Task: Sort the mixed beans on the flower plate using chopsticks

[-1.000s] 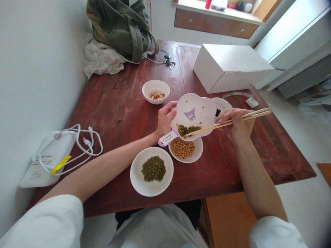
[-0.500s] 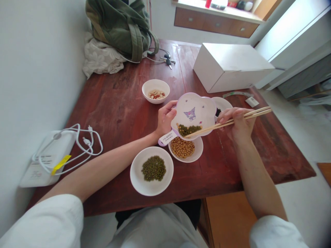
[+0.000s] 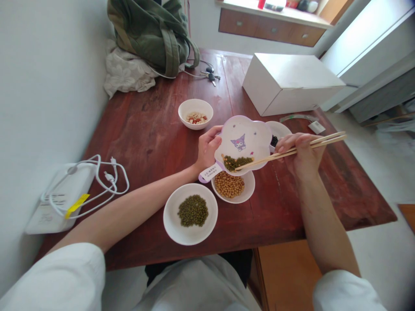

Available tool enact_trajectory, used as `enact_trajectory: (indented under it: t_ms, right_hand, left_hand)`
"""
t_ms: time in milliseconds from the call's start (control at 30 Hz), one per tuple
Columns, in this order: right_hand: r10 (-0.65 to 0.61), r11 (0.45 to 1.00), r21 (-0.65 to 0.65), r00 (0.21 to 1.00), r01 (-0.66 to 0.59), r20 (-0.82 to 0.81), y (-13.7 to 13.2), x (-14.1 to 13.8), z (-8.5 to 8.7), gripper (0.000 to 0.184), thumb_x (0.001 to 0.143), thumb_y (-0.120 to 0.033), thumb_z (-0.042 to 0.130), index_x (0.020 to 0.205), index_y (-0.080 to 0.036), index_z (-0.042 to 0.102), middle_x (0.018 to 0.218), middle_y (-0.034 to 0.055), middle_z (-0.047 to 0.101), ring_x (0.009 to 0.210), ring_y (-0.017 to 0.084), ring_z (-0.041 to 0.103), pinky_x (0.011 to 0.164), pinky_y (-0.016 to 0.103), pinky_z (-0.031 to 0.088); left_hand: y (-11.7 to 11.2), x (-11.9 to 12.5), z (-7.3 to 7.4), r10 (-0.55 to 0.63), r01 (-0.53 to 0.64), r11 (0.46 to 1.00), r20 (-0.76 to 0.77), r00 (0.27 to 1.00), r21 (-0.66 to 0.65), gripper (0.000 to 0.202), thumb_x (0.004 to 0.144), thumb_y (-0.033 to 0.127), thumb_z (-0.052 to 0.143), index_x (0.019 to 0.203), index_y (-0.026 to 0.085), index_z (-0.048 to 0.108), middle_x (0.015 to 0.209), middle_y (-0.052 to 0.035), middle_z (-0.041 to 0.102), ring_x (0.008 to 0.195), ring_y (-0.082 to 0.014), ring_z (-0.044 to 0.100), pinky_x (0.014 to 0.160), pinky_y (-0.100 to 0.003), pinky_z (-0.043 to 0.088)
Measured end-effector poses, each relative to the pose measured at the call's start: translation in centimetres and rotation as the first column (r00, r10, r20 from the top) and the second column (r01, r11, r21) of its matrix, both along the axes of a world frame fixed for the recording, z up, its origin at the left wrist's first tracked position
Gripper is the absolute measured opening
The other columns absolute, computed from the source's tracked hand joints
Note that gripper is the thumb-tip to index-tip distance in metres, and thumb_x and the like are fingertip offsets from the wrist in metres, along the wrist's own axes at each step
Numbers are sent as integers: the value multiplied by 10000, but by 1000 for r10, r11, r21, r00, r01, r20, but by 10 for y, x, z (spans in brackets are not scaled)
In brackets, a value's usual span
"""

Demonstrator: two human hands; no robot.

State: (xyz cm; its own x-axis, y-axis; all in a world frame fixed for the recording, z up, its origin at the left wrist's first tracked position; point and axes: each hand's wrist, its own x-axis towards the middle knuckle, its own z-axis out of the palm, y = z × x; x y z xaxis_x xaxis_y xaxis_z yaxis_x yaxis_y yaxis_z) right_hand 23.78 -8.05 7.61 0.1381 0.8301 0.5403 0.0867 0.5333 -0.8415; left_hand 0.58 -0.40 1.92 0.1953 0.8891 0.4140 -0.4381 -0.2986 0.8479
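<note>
Head view: hands (image 3: 207,149) (image 3: 300,153) gripping plate (image 3: 246,138), chopsticks (image 3: 320,144)

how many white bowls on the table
4. A bowl of peanuts sits furthest off; a bowl of soybeans sits partly under the flower-shaped plate; a bowl of mung beans sits nearest; a bowl of dark seeds is partly hidden behind that plate.

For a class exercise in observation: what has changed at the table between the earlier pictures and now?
The right hand has shifted slightly rightward, drawing the chopsticks with it, their tips still over the green mung beans on the flower-shaped plate. The left hand holds that plate as before; the bowls stayed put. Nothing was taken up or let go.
</note>
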Motion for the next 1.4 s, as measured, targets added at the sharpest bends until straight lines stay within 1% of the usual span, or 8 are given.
enact_trajectory:
  t_ms: [233, 367, 567, 700, 833, 1033, 1233, 1400]
  right_hand:
    - [65, 998, 7, 998, -65, 9, 0, -1, -2, 481, 996, -518, 693, 659, -187, 785, 567, 83, 611, 508, 166, 600, 352, 255, 370]
    - [71, 997, -6, 997, -71, 6, -2, -1, -3, 476, 993, -502, 702, 662, -168, 777, 590, 94, 636, 528, 177, 626, 362, 252, 390]
    - [78, 997, -21, 997, -78, 7, -2, 0, -3, 480, 975, -519, 723, 657, -163, 776, 599, 96, 650, 505, 168, 608, 372, 252, 405]
    - [77, 997, -23, 997, -76, 19, -2, 1, -3, 505, 963, -539, 734, 649, -145, 773, 589, 100, 647, 473, 143, 574, 394, 245, 418]
    - [78, 997, -11, 997, -78, 26, -1, 1, -3, 527, 945, -572, 743, 631, -149, 761, 579, 97, 643, 485, 157, 594, 389, 246, 416]
    - [74, 993, 87, 996, -78, 47, 1, 0, -4, 487, 992, -523, 703, 649, -186, 784, 547, 72, 616, 476, 172, 599, 380, 281, 411]
    - [102, 986, 127, 994, -106, 36, 2, 0, -4, 478, 1019, -482, 677, 651, -191, 773, 541, 64, 611, 476, 183, 615, 392, 293, 414]
    - [119, 980, 161, 993, -120, 16, 4, -1, -4, 532, 1032, -505, 649, 625, -177, 749, 483, 52, 557, 413, 165, 556, 370, 283, 358]
  left_hand:
    - [0, 0, -1, -12, 11, 1000, 19, 1000, 4, 533, 864, 692, 685, 883, 161, 723, 741, -34, 623, 635, -118, 477, 571, -252, 368]
    - [0, 0, -2, -13, 13, 1000, 17, 1000, 11, 525, 862, 685, 688, 880, 162, 726, 725, -28, 605, 629, -116, 472, 564, -250, 356]
    - [0, 0, -2, 4, -4, 1000, -18, 1000, -16, 561, 838, 722, 679, 874, 164, 721, 718, -29, 594, 646, -133, 466, 601, -271, 391]
    - [0, 0, -1, -3, 3, 1000, -8, 1000, -2, 550, 855, 700, 676, 892, 154, 723, 734, -32, 615, 646, -126, 474, 595, -257, 377]
    - [1, 0, -3, -15, 15, 1000, 12, 1000, 2, 534, 849, 678, 693, 888, 146, 722, 721, -19, 585, 635, -114, 465, 589, -241, 370]
    - [0, 0, -3, -11, 11, 1000, 6, 1000, -17, 551, 836, 698, 690, 883, 150, 717, 717, -17, 573, 638, -116, 456, 592, -241, 378]
    - [0, 1, -1, -14, 14, 1000, 17, 1000, -18, 535, 834, 687, 699, 851, 152, 702, 690, -7, 546, 624, -111, 441, 590, -238, 376]
    - [0, 0, -1, -21, 21, 1000, 19, 1000, -12, 544, 835, 692, 701, 867, 149, 720, 688, -4, 544, 619, -110, 442, 582, -239, 377]
